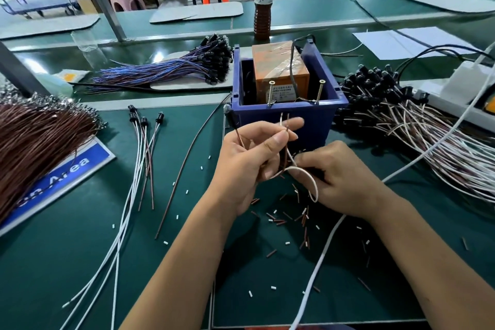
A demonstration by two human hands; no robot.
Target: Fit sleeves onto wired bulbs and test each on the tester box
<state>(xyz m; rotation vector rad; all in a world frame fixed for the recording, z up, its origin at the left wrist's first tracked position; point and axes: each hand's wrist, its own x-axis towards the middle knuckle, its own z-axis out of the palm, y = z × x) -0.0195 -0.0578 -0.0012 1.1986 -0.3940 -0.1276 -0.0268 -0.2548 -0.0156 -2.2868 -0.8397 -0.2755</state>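
My left hand point(249, 158) pinches a wired bulb's brown and white leads, their bare ends pointing up in front of the blue tester box point(289, 115). The clear bulb point(227, 108) sticks out to the left of that hand on its brown lead. My right hand point(340, 179) lies just right of the left one, fingers curled on the looped white lead point(308, 177) near the mat. Two upright screws point(271, 92) stand at the box's front rim. Short brown and white sleeve pieces point(294, 218) are scattered on the green mat below my hands.
Three bulbs on white and brown leads point(142, 142) lie left of the box. Bundles: brown wires point(40, 139) far left, blue-purple wired bulbs point(171, 69) behind, white-brown wired bulbs point(401, 115) right. A bottle point(263, 0) stands behind the box; a power strip point(460, 94) sits far right.
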